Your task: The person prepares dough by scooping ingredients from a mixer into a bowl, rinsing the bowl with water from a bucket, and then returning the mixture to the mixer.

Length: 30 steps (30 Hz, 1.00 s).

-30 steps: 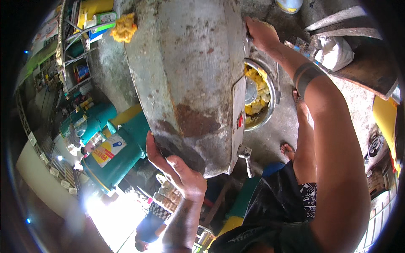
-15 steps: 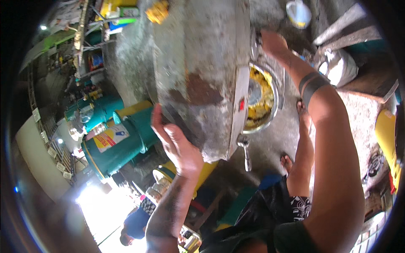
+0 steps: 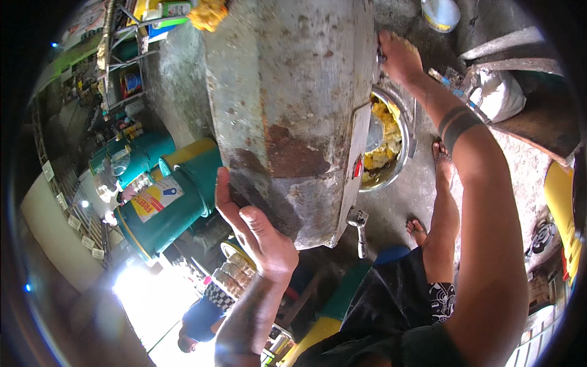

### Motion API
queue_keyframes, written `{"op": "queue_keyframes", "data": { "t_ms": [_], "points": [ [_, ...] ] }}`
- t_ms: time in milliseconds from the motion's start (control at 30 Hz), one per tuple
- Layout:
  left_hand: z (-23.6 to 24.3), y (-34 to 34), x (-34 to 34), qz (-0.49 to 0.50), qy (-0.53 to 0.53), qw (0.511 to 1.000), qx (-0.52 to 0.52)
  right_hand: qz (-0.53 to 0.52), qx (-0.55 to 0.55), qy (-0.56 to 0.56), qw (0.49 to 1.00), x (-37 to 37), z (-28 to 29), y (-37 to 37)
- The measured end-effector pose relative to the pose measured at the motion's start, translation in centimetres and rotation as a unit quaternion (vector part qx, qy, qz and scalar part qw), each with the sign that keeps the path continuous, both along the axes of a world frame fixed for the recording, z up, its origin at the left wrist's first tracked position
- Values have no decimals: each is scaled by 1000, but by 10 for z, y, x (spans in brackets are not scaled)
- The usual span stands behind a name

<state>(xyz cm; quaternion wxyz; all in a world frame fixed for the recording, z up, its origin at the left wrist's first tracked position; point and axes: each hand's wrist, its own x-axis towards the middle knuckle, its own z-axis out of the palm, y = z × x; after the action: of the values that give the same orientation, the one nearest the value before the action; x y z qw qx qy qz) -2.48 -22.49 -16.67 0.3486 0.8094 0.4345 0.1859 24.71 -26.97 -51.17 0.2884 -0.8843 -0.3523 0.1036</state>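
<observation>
A large worn metal machine housing [image 3: 306,79], grey with rusty brown patches, fills the middle. My left hand [image 3: 260,235] rests against its near left side, fingers stretched and thumb apart, holding nothing. At the far right side of the housing, my right hand [image 3: 400,59] has its fingers curled round a small metal handle [image 3: 381,55], mostly hidden by the hand. Beneath the housing's right edge stands a round metal bowl [image 3: 408,137] with chunky yellow food [image 3: 386,160] inside. A red switch [image 3: 358,166] sits on the right side panel, and a metal lever [image 3: 361,232] sticks out below it.
Green barrels [image 3: 165,205] stand at left, beside a metal rack [image 3: 125,30]. A yellow lump [image 3: 208,14] lies at the housing's far left. A white bucket [image 3: 440,15] and white sack [image 3: 498,98] are at far right. Another person [image 3: 202,321] is at lower left.
The view has shifted a little, and the housing looks larger and closer. My right hand stays curled at the handle; my left hand stays spread against the housing's side.
</observation>
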Motion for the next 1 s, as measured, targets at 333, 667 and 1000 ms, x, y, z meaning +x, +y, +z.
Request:
{"op": "queue_keyframes", "data": {
  "t_ms": [333, 667, 1000],
  "points": [
    [-7, 2, 11, -36, 43, 996, 63, 18, -133, -104, 986, 15, -34, -26],
    [2, 5, -6, -34, 70, 984, 159, -43, -39, 82, 995, -21, 12, -65],
    [7, 2, -2, -9, 141, 960, 241, -172, -258, 340, 888, -153, 18, -312]
  ]
}}
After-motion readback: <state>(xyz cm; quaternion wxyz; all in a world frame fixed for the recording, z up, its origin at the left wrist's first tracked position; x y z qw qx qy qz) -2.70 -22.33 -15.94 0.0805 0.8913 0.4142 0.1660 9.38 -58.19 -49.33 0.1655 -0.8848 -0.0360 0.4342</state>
